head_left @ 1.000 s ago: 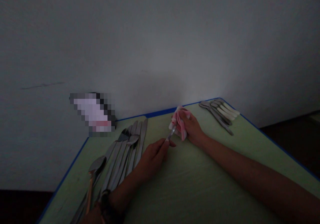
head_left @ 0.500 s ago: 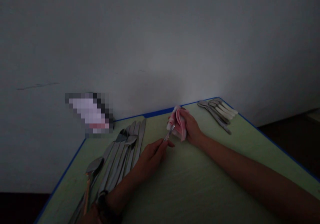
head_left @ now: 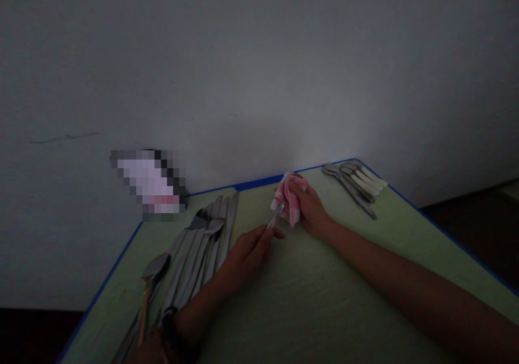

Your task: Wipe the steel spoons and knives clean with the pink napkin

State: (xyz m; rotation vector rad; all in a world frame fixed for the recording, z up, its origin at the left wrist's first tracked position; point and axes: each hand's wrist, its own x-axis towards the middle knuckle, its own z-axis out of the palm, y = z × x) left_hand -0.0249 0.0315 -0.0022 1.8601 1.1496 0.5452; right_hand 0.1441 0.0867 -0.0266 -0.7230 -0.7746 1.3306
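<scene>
My left hand (head_left: pixel 247 253) is closed round the handle of a slim metal piece of cutlery (head_left: pixel 275 218). Its far end disappears into a pink and white cloth (head_left: pixel 288 204), so I cannot tell its kind. My right hand (head_left: pixel 310 207) grips the cloth, folded about that end, with the thumb on top. Both hands are above the light green table (head_left: pixel 316 288). To the left of my left hand lie several long metal utensils (head_left: pixel 190 261) side by side, and a large spoon (head_left: pixel 156 266) lies nearer me.
Several spoons (head_left: pixel 348 183), some with white handles (head_left: pixel 371 180), lie at the far right corner. A blurred-out rectangular object (head_left: pixel 148 183) leans against the grey wall (head_left: pixel 259 72) at the far left. Blue edging (head_left: pixel 259 182) runs round the table.
My right hand has shifted the cloth slightly on the metal piece, and its folds have closed up. My left hand keeps its hold. The view has moved a little.
</scene>
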